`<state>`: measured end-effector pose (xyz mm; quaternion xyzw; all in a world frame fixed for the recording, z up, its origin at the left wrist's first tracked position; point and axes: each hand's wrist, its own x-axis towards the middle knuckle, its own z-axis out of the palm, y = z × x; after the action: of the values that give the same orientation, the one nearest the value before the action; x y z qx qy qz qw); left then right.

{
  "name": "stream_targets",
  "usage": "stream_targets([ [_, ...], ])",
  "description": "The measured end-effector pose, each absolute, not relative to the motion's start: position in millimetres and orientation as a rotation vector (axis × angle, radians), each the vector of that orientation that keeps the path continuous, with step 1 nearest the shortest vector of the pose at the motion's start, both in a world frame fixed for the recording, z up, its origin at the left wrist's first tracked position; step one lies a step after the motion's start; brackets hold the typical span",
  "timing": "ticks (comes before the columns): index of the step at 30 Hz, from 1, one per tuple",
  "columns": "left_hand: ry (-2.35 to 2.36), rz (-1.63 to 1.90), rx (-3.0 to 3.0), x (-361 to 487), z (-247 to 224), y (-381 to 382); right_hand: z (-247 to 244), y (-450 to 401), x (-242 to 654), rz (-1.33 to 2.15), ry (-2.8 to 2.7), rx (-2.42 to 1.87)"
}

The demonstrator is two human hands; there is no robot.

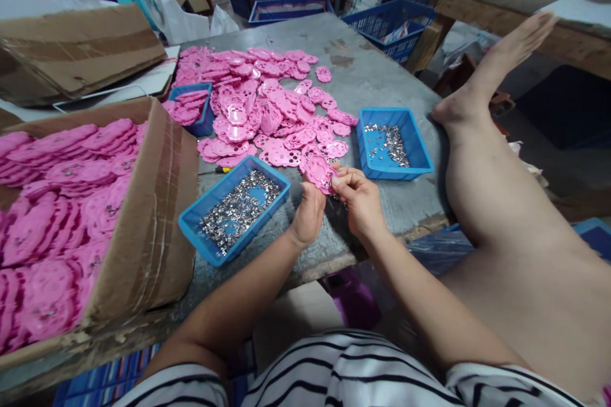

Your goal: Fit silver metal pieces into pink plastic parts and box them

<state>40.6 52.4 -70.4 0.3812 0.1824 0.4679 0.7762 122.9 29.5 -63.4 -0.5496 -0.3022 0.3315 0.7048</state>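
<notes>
Striped shirt fabric point(363, 369) lay nearest the camera, with two bare forearms extending forward from it over the tabletop point(396, 86). The left hand point(309, 211) was partly closed, thumb upward, and supported a pink plastic piece point(317, 170) at its lower edge. The right hand point(365, 200) had its thumb and forefinger pinched together at the right edge of the same piece; its other fingers were curled. Whether a small metal part was also in that pinch could not be determined. The held piece was raised and tilted at the near side of the pink heap point(267, 108), between two blue trays.

The left tray point(258, 224) stood at an angle just beside the left hand and contained many small shiny metal parts point(233, 210). The right tray point(398, 173), beyond the right hand, contained a smaller quantity of similar parts point(396, 143), gathered mainly toward its right side. A third blue tray point(206, 117), at the left of the heap, held more pink pieces.

At far left, an open cardboard carton point(157, 222) was packed with stacked pink pieces point(62, 203). A bare leg point(501, 184) was raised at right, its foot near the tabletop's edge; its owner could not be established. A blue basket point(391, 19) stood past the far right edge.
</notes>
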Motion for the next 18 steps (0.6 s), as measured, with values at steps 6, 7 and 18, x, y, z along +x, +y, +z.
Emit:
stream_targets([
  [6,0.336,1.053,0.826,41.4,-71.5,52.6,-62.7,29.6,123.5,0.748,-0.688,-1.240],
  [7,0.351,1.053,0.817,41.4,-71.4,52.3,-62.7,29.6,123.6,0.753,-0.689,-1.242],
  [18,0.380,1.026,0.770,41.1,-74.0,52.6,-67.8,30.2,121.9,0.682,-0.703,-1.258],
])
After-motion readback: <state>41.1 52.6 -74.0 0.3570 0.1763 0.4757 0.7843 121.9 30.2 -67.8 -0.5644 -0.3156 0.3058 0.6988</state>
